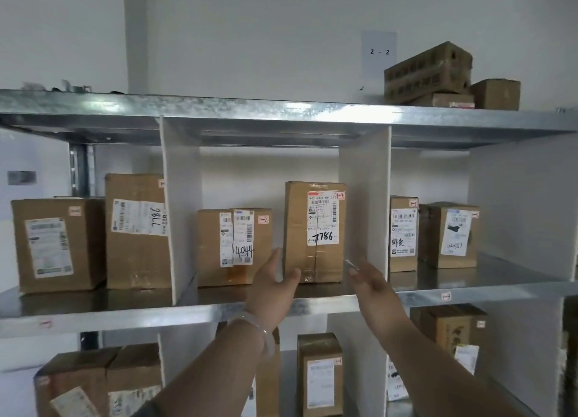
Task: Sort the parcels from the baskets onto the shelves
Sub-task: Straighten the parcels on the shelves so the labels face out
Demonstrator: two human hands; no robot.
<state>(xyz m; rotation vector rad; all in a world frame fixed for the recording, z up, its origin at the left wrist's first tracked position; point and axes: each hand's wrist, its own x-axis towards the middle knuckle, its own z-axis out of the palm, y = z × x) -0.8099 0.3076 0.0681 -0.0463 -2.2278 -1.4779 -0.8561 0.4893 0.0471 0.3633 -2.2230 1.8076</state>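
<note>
A tall cardboard parcel [315,232] marked 7786 stands upright on the middle shelf [125,315], in the centre compartment between two white dividers. My left hand [275,286] is in front of its lower left corner, fingers straight, thumb near the box's bottom edge. My right hand [370,283] is just off its lower right corner, fingers straight, apart from the box. Neither hand grips it. A shorter parcel [234,247] marked 4044 stands to its left in the same compartment.
White dividers [366,203] split the shelf into compartments. Two parcels [59,244] fill the left one, two more [448,233] the right. Boxes [428,72] sit on the top shelf under a 2-2 sign. Several parcels stand on the lower shelf [319,374].
</note>
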